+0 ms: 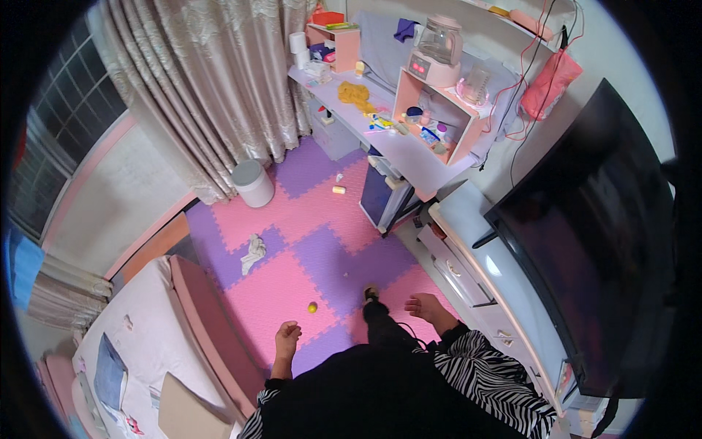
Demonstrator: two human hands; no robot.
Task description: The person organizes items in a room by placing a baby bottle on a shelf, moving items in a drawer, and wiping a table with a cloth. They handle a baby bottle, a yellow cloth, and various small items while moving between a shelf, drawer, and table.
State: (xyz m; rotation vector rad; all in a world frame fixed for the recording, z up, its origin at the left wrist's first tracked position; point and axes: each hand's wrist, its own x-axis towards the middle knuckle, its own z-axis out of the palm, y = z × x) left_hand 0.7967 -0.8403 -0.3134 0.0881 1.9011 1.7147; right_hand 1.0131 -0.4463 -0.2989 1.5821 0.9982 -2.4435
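My left hand hangs above the foam floor mat with loosely curled fingers and nothing visible in it. Just beyond it on the mat lies a small yellow-green ball or fruit, apart from the hand. My right hand is empty, its fingers apart, near the front of the white drawer cabinet. One of my shoes shows on the mat between the hands. A crumpled pale cloth lies farther off to the left. A small yellow-and-white bottle rests on its side ahead.
A bed borders the left side. A lidded white bin stands by the curtain. Ahead is a cluttered desk with a pink electric kettle on a shelf box. A large television stands on the cabinet at right.
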